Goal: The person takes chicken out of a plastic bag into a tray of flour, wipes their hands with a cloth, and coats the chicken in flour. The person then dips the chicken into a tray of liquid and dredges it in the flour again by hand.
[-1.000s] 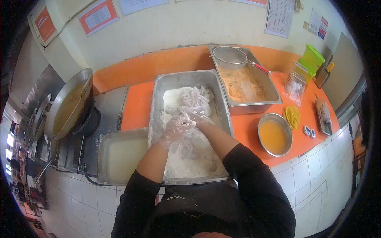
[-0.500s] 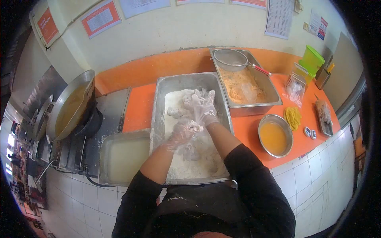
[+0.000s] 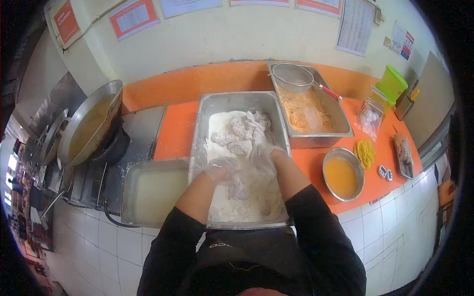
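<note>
Both of my hands are over a deep metal tray (image 3: 201, 113) of white flour (image 3: 217, 203), wearing clear, floury plastic gloves. My left hand (image 3: 222, 169) is low over the flour on the left half, its fingers smeared by motion. Opposite it, my right hand (image 3: 264, 157) reaches down just below a heap of flour-coated pieces of what looks like chicken (image 3: 249, 127); its fingers are blurred too. Between and below the hands another coated piece (image 3: 238, 190) lies in the flour. Whether either hand holds a piece, I cannot tell.
Left of the tray stand a pan of cloudy liquid (image 3: 153, 195) and a large wok of oil (image 3: 91, 126). To the right are a tray of orange marinated pieces (image 3: 306, 111) with a sieve (image 3: 292, 77) on it, a bowl of orange liquid (image 3: 340, 176) and a yellow cloth (image 3: 364, 154).
My hands have come down from the upper heap and moved apart, the right one leaving the coated pieces at the top uncovered. The camera view has shifted slightly.
</note>
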`<state>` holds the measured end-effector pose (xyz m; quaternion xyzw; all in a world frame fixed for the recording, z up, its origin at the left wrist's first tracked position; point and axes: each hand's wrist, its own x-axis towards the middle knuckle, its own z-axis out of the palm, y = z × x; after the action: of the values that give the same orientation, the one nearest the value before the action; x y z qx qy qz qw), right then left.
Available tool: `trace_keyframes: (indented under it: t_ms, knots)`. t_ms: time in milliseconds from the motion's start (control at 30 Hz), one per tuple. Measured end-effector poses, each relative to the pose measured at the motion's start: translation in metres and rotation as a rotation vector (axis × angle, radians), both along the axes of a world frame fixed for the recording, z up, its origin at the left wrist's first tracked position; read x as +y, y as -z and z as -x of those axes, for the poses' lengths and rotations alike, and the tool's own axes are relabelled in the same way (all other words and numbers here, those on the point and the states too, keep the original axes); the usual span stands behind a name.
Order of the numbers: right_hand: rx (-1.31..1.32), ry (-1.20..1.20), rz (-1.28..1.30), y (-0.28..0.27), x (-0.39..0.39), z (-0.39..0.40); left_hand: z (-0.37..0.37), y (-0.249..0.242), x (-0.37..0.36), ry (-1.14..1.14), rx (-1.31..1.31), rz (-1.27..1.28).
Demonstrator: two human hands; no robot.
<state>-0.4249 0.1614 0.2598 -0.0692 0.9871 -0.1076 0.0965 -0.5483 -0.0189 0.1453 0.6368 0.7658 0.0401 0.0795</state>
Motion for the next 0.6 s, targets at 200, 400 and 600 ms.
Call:
trace_keyframes:
  t_ms: [200, 400, 600]
  knots:
    - [-0.388, -0.123, 0.015, 0.066, -0.042, -0.002, -0.026, -0.022, 0.018, -0.15, -0.03, 0.251]
    - [-0.362, -0.106, 0.091, 0.068, -0.038, 0.004, -0.019, -0.047, 0.001, -0.44, -0.19, 0.384]
    - [-0.034, -0.004, 0.047, 0.019, -0.018, 0.01, -0.026, -0.049, -0.007, -0.009, -0.218, 0.149]
